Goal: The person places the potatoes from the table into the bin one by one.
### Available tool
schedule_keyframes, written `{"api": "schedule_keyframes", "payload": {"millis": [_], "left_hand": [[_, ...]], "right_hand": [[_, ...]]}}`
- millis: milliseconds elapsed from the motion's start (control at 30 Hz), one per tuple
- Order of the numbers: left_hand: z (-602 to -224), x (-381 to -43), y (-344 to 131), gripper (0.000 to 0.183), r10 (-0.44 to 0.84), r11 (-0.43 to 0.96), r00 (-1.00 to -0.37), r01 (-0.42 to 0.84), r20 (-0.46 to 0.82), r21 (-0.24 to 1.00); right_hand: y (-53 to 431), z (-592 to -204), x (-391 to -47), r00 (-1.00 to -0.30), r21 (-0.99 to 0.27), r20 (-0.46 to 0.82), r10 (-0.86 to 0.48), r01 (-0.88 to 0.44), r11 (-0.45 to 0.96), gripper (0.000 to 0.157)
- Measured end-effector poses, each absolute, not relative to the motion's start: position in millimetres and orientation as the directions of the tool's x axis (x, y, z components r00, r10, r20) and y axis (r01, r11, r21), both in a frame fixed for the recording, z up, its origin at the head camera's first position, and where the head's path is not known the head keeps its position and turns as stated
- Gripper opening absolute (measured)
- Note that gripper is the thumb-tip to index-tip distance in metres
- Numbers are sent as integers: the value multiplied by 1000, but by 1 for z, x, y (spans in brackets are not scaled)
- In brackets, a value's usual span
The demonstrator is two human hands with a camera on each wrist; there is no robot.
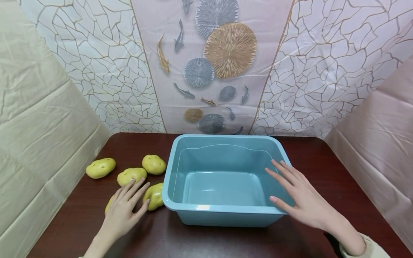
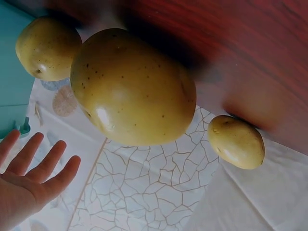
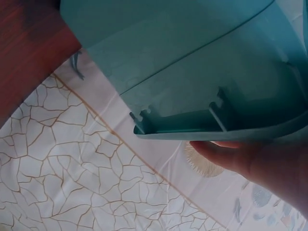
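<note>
Several yellow potatoes lie on the left of the table in the head view. My left hand (image 1: 120,212) reaches over them with fingers spread, holding nothing. Its fingertips overlap the middle potato (image 1: 131,174), and its thumb points at the potato (image 1: 155,196) beside the basin. Another potato (image 1: 108,205) is mostly hidden behind this hand. A light blue plastic basin (image 1: 222,209) stands upright at the centre with nothing inside. Over its right rim hovers my right hand (image 1: 306,202), fingers extended and apart. In the right wrist view, the thumb (image 3: 219,155) shows right by the basin's rim.
Two more potatoes lie farther back, one at the far left (image 1: 100,168) and one (image 1: 154,164) near the basin's left wall. The dark red-brown table (image 1: 213,243) is bordered by a patterned cloth (image 1: 116,71) behind and plain cloth at both sides.
</note>
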State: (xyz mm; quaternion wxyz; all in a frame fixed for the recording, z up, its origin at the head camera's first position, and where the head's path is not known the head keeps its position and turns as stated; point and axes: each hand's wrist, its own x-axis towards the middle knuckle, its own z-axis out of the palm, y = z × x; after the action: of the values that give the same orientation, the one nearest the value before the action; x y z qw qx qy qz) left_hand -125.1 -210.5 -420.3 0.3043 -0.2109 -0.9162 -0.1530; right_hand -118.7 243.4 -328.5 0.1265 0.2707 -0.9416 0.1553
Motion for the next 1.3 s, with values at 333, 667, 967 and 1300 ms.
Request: {"api": "schedule_keyframes", "payload": {"millis": [333,667,967,1300], "left_hand": [[-421,-126,-209,46,285,876,-746,457,601,152],[-424,-129,-207,49,298,876,-762,457,575,152],[-430,-136,-208,48,335,869,-760,478,557,130],[-438,-145,-207,46,371,864,-753,495,544,97]], "right_hand": [[236,-326,-122,-796,-167,307,-521,-584,794,70],[233,-327,-124,-792,-150,309,-527,-588,795,69],[232,-328,-123,-820,-151,288,-495,-550,822,67],[231,-330,-124,-819,-148,290,-495,-549,823,68]]}}
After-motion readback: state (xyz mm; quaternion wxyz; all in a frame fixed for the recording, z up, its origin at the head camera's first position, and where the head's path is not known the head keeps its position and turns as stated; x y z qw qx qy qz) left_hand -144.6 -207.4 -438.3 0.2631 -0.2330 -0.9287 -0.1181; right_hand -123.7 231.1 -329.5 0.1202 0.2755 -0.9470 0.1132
